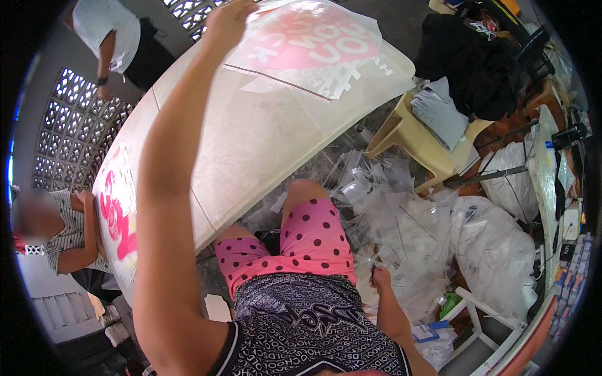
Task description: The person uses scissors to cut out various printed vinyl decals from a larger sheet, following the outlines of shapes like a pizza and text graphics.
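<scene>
My left hand [230, 19] is stretched far over the white table [249, 122], its fingers closed on the edge of a translucent sheet [320, 37] with a pink shape and white lettering. Under and beside that sheet lie more clear pieces with white cut lettering, and a thin dark strip [282, 81] runs along them. Low at my right side, away from the table, my right hand [382, 278] grips a small dark-handled tool [373, 271]; its exact kind is too small to tell. Pink-red lettering on a sheet [115, 216] shows at the table's left end.
A person in a striped shirt [70, 235] leans at the left end; another in white [108, 37] stands beyond the table. Clear plastic scraps [400, 225] cover the floor at my right. A beige plastic chair [409, 136] holds grey cloth [439, 113]. Filled plastic bags [494, 258] stand farther right.
</scene>
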{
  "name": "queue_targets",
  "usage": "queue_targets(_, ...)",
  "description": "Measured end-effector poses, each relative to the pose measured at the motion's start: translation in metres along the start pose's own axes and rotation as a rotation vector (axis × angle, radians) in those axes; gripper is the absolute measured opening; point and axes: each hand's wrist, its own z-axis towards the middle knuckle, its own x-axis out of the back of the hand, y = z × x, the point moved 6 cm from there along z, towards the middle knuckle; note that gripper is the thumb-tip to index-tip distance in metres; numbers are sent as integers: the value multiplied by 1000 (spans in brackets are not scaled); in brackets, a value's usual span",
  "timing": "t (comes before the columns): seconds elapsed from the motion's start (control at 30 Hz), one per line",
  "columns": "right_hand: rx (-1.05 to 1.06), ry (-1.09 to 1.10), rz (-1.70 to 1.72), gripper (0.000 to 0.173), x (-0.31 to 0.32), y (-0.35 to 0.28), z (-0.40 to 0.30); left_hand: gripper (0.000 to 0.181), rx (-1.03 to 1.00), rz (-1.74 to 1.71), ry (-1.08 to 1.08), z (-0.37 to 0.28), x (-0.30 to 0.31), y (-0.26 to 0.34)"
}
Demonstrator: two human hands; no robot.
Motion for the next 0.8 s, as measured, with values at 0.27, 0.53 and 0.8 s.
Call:
queue_targets(0.27, 183, 72, -145, 27, -38, -29, -17, 11, -234, -33, -355, -195, 155, 53)
queue_targets(0.53, 711, 153, 31, 39, -31, -248, -118, 81, 229, -24, -752, -368, 162, 83)
queue_targets(0.8, 1073, -246, 4, 43, -87, -350, -300, 60, 305, 89, -376, -382, 185, 103)
